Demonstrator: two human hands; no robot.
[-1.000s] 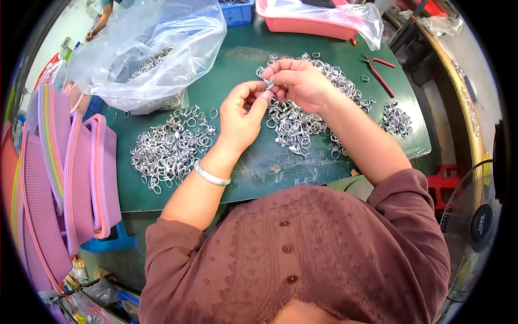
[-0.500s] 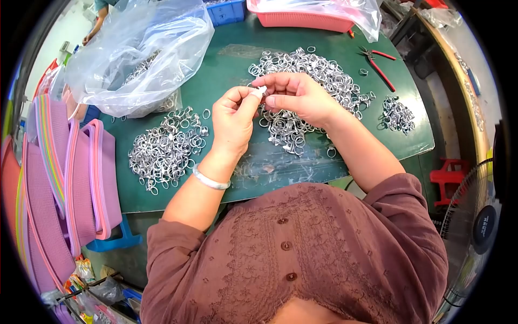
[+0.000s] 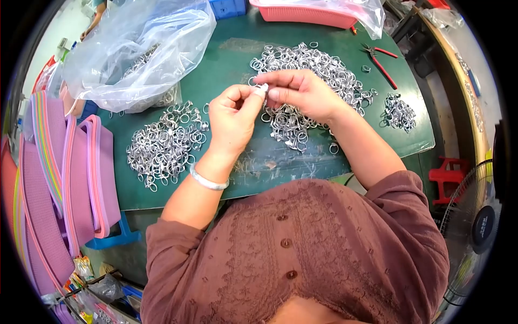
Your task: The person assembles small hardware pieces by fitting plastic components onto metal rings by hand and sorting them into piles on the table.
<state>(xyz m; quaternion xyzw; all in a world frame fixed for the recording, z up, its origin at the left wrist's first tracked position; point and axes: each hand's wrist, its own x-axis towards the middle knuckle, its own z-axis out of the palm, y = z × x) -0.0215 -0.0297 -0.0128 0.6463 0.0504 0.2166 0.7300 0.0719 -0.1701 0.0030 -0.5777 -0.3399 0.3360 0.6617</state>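
My left hand [image 3: 233,119], with a pale bangle on its wrist, pinches a small silver metal ring [image 3: 252,81]. Part of the loop shows above the fingers; the rest is hidden by them. At the left thumb tip is something white that I cannot make out clearly. My right hand [image 3: 310,98] meets the left fingertips, its thumb and fingers closed at the same ring. Behind and under the right hand spreads a large pile of silver rings [image 3: 318,62]. Left of my left hand lies another ring pile [image 3: 162,148].
Red-handled pliers [image 3: 384,70] and a small ring heap [image 3: 400,113] lie at the right of the green table [image 3: 291,168]. A clear plastic bag [image 3: 183,48] stands back left, a pink basket [image 3: 307,16] at the back. Purple baskets [image 3: 78,183] crowd the left edge.
Both hands stay together at nearly the same spot, with only a slight shift of the fingers. The whole view has moved a little.
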